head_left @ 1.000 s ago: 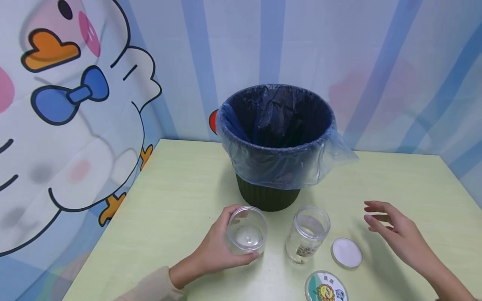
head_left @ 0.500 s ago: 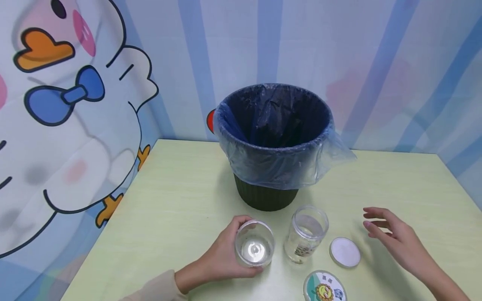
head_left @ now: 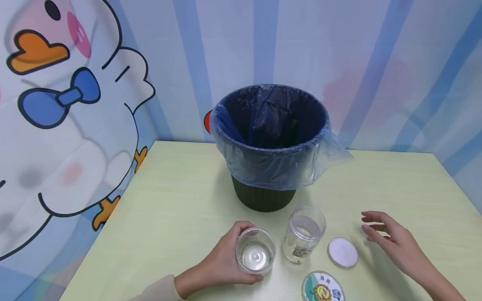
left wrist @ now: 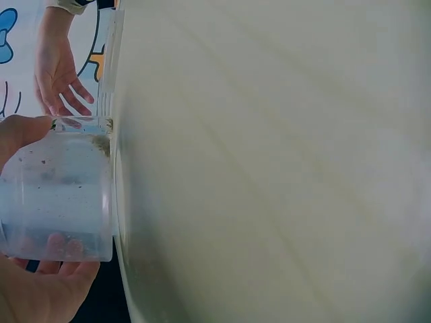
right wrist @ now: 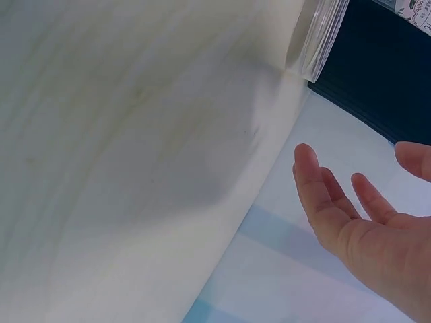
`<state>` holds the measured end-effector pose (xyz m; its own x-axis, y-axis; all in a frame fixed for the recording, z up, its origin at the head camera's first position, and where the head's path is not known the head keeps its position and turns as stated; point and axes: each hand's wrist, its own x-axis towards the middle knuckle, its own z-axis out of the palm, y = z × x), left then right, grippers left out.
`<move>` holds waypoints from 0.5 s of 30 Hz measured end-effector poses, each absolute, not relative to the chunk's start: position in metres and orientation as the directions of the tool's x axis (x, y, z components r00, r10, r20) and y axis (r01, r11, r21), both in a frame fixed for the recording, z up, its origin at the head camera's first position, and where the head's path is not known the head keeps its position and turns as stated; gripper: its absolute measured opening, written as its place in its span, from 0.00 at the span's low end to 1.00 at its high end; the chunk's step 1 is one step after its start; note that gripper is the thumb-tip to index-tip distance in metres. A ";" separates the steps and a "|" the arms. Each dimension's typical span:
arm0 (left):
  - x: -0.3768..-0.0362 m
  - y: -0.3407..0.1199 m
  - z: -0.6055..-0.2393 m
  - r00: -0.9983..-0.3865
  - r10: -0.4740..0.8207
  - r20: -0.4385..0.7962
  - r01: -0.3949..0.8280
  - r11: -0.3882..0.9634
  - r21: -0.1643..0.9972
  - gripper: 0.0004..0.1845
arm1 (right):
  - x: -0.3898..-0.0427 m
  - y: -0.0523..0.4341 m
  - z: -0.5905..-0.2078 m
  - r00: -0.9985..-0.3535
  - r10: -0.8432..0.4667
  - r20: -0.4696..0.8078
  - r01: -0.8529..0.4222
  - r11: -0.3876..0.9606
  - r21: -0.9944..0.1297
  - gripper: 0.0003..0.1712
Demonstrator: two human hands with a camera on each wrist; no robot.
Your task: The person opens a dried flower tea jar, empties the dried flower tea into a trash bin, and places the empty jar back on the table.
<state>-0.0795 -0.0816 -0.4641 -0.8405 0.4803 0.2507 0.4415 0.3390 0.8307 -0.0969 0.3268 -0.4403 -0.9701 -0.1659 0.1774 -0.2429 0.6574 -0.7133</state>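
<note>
My left hand [head_left: 225, 262] grips a clear plastic jar [head_left: 256, 251], thumb on one side and fingers round the other. Its mouth faces up with no lid on it; small specks show on its wall in the left wrist view, where the jar [left wrist: 57, 195] looks to be at the tabletop. A second clear jar [head_left: 303, 238] with a printed label stands uncapped to its right. My right hand [head_left: 399, 242] hovers over the table with loosely bent fingers, holding nothing. Nearest to it lies a white lid [head_left: 342, 252]. A lid with a sunflower picture [head_left: 322, 288] lies at the front.
A dark ribbed bin [head_left: 263, 196] with a blue bag liner [head_left: 271, 167] folded over its rim stands behind the jars on the pale table [head_left: 180, 184]. Cartoon-printed curtain walls [head_left: 233, 46] close off the back and the left side.
My left hand has carried the jar a little right and toward the near edge, beside the second jar. The right hand has sunk slightly. The whole head view has shifted slightly.
</note>
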 end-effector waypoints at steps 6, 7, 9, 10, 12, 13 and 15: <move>-0.080 -0.080 -0.465 -0.833 0.498 0.244 0.448 0.347 0.824 0.53 | -0.095 0.327 -0.440 -0.973 -0.172 0.156 -0.231 0.649 -0.725 0.21; -0.080 -0.080 -0.465 -0.832 0.500 0.238 0.446 0.350 0.824 0.53 | -0.095 0.328 -0.440 -0.973 -0.172 0.154 -0.230 0.648 -0.726 0.21; -0.081 -0.079 -0.465 -0.833 0.502 0.234 0.447 0.359 0.819 0.53 | -0.095 0.329 -0.441 -0.973 -0.173 0.152 -0.229 0.646 -0.728 0.21; -0.081 -0.079 -0.465 -0.835 0.501 0.229 0.443 0.363 0.820 0.54 | -0.095 0.329 -0.441 -0.973 -0.173 0.154 -0.230 0.646 -0.728 0.21; -0.082 -0.079 -0.465 -0.835 0.500 0.230 0.444 0.366 0.818 0.54 | -0.094 0.330 -0.442 -0.973 -0.171 0.157 -0.231 0.644 -0.729 0.21; -0.082 -0.079 -0.464 -0.835 0.499 0.231 0.444 0.364 0.819 0.54 | -0.094 0.330 -0.443 -0.972 -0.170 0.161 -0.233 0.642 -0.731 0.21; -0.082 -0.079 -0.465 -0.834 0.500 0.235 0.444 0.354 0.823 0.54 | -0.093 0.331 -0.444 -0.972 -0.168 0.167 -0.236 0.637 -0.734 0.20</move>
